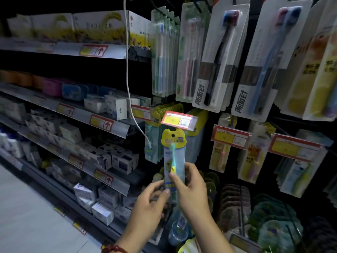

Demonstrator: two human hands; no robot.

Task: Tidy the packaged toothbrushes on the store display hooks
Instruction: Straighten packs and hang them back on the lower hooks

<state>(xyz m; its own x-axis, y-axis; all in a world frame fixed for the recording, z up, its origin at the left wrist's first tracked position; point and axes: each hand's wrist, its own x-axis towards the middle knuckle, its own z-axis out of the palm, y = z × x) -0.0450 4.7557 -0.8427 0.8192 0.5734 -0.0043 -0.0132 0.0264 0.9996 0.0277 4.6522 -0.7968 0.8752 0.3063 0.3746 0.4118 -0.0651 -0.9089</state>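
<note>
A child's toothbrush pack (pixel 174 156) with a yellow bear-shaped header and a round hang hole stands upright in both my hands, just below a red and yellow price tag (pixel 178 120) at the tip of a hook. My left hand (pixel 149 207) pinches the pack's lower left edge. My right hand (pixel 191 190) grips its right side, thumb on the front. Behind the tag hangs a row of matching yellow-topped packs (pixel 168 109). The hook itself is hidden behind the tag.
Tall adult toothbrush packs (pixel 217 57) hang above, and more children's packs (pixel 253 157) hang to the right behind price tags. Shelves of boxed goods (pixel 109 157) run along the left. A white cable (pixel 131 99) dangles beside the display. Round packs (pixel 235 203) hang low down.
</note>
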